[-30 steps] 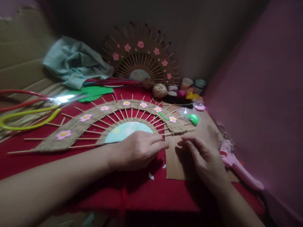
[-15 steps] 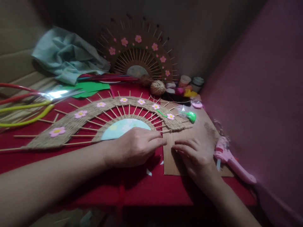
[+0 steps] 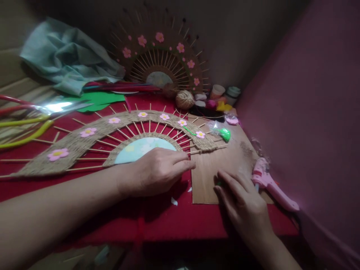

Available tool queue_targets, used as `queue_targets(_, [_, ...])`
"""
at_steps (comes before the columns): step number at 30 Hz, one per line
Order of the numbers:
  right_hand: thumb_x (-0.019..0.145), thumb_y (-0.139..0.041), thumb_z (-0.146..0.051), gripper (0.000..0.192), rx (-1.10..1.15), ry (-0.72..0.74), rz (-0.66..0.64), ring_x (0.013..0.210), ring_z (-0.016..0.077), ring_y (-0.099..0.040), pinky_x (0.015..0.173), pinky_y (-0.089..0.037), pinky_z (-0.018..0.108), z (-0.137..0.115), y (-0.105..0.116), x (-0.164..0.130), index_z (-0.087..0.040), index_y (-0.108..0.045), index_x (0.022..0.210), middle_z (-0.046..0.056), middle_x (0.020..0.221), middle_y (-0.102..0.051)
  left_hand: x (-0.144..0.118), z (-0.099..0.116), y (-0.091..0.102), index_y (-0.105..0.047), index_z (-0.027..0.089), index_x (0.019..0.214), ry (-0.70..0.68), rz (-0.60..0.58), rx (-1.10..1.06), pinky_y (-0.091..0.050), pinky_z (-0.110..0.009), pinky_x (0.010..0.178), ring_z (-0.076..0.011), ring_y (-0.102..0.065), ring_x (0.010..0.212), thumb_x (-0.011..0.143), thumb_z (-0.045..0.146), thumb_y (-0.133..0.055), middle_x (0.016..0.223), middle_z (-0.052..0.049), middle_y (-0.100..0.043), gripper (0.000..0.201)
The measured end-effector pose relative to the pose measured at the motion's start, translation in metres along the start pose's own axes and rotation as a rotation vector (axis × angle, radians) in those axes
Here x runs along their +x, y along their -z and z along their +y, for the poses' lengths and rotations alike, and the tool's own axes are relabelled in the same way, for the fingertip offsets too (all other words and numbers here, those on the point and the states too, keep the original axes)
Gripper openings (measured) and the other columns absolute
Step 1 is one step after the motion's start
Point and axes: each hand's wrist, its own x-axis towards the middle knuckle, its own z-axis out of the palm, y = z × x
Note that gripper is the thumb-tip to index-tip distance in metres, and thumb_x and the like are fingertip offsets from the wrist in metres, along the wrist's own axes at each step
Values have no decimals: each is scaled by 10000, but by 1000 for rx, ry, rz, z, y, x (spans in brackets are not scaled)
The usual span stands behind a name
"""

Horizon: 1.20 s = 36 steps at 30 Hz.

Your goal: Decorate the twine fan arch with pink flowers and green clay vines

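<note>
A half-round jute fan (image 3: 84,140) with wooden sticks, pink flowers and a pale blue centre lies flat on the red cloth (image 3: 157,221). My left hand (image 3: 153,171) rests palm down on its lower right edge, fingers together and pointing right. My right hand (image 3: 242,204) lies on the brown cardboard sheet (image 3: 225,165), fingers spread over a small green bit that is mostly hidden. Just right of that hand lies a pink glue gun (image 3: 271,183).
A second, darker fan (image 3: 160,62) stands at the back. Near it are a twine ball (image 3: 185,99), small jars (image 3: 225,92), a green piece in a clear bag (image 3: 223,134), a teal cloth (image 3: 67,56), green sheets and red and yellow tubes (image 3: 25,129). A pink wall (image 3: 309,112) closes the right side.
My right hand has drawn back toward me and to the right on the cardboard, nearer the glue gun. My left hand has stayed on the fan. The view has tilted slightly.
</note>
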Motion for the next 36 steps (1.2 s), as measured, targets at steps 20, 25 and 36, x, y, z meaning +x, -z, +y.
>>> queue_targets(20, [871, -510, -65, 273, -41, 61, -35, 866, 217, -570, 755, -509, 379, -12, 1, -4, -128, -636, 1105, 125, 984, -665, 1, 1, -1, -625, 83, 998, -12, 11, 32, -480, -268, 554, -157, -568, 620, 893, 93, -375, 745, -89, -653, 272])
queue_targets(25, [861, -543, -93, 266, -75, 104, -68, 922, 256, -554, 781, -503, 433, -16, 4, -3, -93, -645, 1107, 167, 1102, -651, 2, 2, 1, -633, 78, 990, -10, -4, 33, -472, -271, 549, -157, -560, 612, 876, 63, -375, 735, -88, -646, 282])
queue_targets(36, [884, -550, -223, 369, -208, 158, -142, 1094, 350, -509, 864, -482, 530, -22, 7, -6, -6, -601, 1177, 196, 1254, -604, 0, 0, -2, -631, 84, 995, 10, -4, 18, -493, -280, 562, -165, -584, 633, 890, 83, -382, 750, -89, -653, 270])
